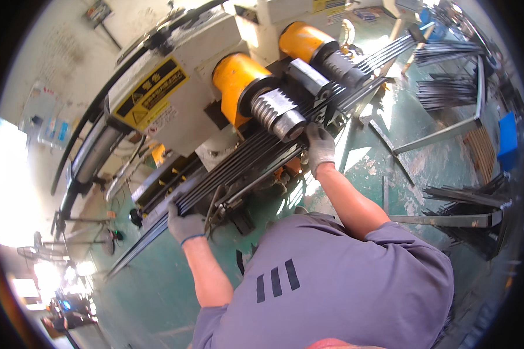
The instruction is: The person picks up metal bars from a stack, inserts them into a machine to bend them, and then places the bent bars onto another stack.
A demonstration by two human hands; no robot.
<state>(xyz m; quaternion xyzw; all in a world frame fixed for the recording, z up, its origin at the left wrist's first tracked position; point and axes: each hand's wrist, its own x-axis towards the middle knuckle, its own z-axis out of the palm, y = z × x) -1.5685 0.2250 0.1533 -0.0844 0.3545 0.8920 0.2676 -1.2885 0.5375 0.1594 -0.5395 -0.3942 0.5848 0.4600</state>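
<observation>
**Metal bars [233, 167] in a slanting row across the frame**

Long, thin and dark, laid side by side from the lower left of the frame to the upper right, just below two orange cylinders [233, 72] of a pale machine [195, 107]. By the look of them, stiff and not fragile; probably light one by one, heavy as a bunch. Likely to sag or swing toward the far ends, and perhaps slippery along the smooth, shiny faces. Probably best held at two spots well apart, with support from below to keep the row together.

Left hand [186, 225], gloved in grey, left of centre: thumb up at the near edge of the row, fingers mostly hidden, hard to judge how tight. Right hand [320, 150], likewise gloved, right of centre: fingers bent rather than spread, near the bars and just beside the end of a ribbed metal shaft [272, 107]; fingertips hidden, so no telling whether pinching a bar or merely resting there.
</observation>
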